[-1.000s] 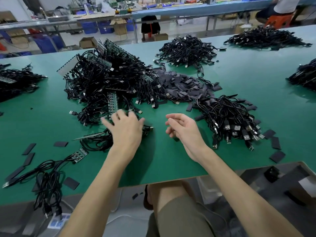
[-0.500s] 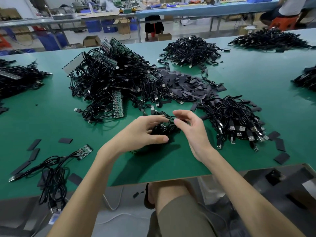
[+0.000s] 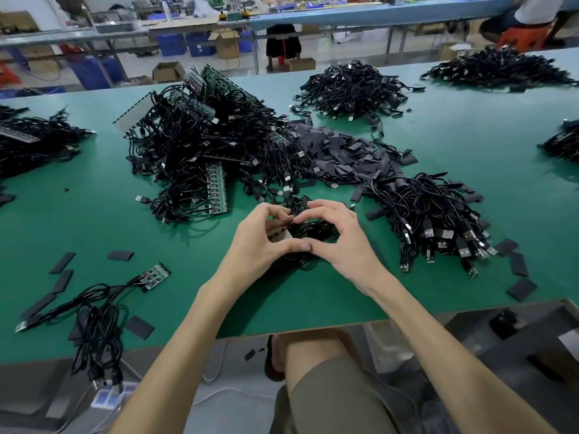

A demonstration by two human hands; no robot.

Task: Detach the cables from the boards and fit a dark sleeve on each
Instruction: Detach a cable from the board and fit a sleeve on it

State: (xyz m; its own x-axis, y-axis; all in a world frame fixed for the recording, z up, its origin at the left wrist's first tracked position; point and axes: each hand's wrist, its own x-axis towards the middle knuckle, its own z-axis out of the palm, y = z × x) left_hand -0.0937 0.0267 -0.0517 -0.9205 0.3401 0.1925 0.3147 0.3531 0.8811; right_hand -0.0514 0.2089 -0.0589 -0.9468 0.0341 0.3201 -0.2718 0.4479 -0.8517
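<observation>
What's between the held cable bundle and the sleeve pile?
Nothing blocks it. The left hand and right hand grip the cable bundle. Only a few loose cables from the big tangle lie between it and the sleeve pile.

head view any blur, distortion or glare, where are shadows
Head view: wide-angle bending bows the table edges; left hand, right hand and the bundle they hold are sharp; the pile at the left edge is smeared; soft shadow beneath the hands; no glare.
</observation>
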